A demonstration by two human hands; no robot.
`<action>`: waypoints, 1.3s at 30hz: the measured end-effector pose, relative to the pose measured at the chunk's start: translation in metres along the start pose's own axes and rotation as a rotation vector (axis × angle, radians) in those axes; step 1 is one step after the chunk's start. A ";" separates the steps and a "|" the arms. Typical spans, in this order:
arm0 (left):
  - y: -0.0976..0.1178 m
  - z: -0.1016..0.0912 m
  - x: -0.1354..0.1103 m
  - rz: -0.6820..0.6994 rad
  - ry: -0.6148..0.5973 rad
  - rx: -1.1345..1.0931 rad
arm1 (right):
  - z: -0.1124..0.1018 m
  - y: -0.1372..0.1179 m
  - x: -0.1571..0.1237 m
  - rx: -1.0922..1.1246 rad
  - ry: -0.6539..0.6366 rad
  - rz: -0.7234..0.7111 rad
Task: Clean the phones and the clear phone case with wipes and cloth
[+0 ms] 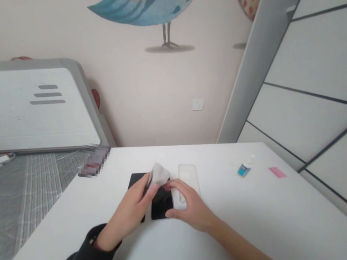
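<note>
Two hands meet over a black phone on the worktop. The left hand grips a white cloth against the phone, while the right hand curls around its edge, apparently to steady it.

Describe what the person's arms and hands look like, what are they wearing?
The left hand and right hand are bare, with no gloves, rings or watch showing. The left arm wears a black long sleeve that ends at the wrist. The right forearm is bare, with no sleeve showing along it.
</note>
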State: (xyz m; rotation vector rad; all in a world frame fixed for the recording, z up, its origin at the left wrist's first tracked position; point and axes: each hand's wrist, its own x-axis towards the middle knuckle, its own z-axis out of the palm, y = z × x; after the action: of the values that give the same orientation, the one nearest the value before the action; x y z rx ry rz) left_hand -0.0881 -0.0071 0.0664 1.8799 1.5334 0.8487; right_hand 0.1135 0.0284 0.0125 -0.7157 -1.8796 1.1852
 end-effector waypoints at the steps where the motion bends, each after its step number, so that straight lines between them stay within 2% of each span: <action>1: 0.002 0.003 0.008 0.017 -0.016 -0.123 | 0.001 0.000 0.001 0.140 0.017 0.026; 3: 0.004 0.011 0.025 -0.001 -0.053 -0.300 | 0.001 0.004 0.004 0.303 0.057 0.076; 8: 0.000 0.030 0.056 -0.030 -0.132 -0.363 | -0.011 0.013 0.012 0.381 0.212 0.144; 11: -0.002 0.027 0.058 -0.040 -0.140 -0.403 | -0.019 0.013 0.013 0.444 0.274 0.166; 15: -0.001 0.016 0.053 -0.045 -0.085 -0.450 | -0.020 0.012 0.014 0.561 0.315 0.184; 19: 0.005 0.011 0.050 -0.066 -0.106 -0.513 | -0.019 0.013 0.016 0.628 0.331 0.194; 23: 0.011 0.013 0.050 -0.086 -0.130 -0.562 | -0.018 0.013 0.014 0.644 0.192 0.246; 25: 0.011 0.014 0.051 -0.087 -0.131 -0.579 | -0.018 0.011 0.013 0.637 0.114 0.279; 27: 0.008 0.015 0.052 -0.086 -0.133 -0.591 | -0.019 0.010 0.012 0.629 0.107 0.297; 34: -0.007 0.027 0.068 -0.074 -0.001 -0.493 | -0.042 0.013 0.017 0.475 0.315 0.285; 36: -0.011 0.031 0.081 -0.078 0.016 -0.390 | -0.052 0.019 0.020 0.357 0.361 0.300; 39: -0.016 0.039 0.101 -0.099 -0.025 -0.143 | -0.065 0.031 0.021 0.094 0.424 0.385</action>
State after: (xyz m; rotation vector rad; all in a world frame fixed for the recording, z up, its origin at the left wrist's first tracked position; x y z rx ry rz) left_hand -0.0536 0.0943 0.0416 1.6926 1.4973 0.8627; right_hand 0.1590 0.0878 0.0076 -1.2088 -1.3616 1.2265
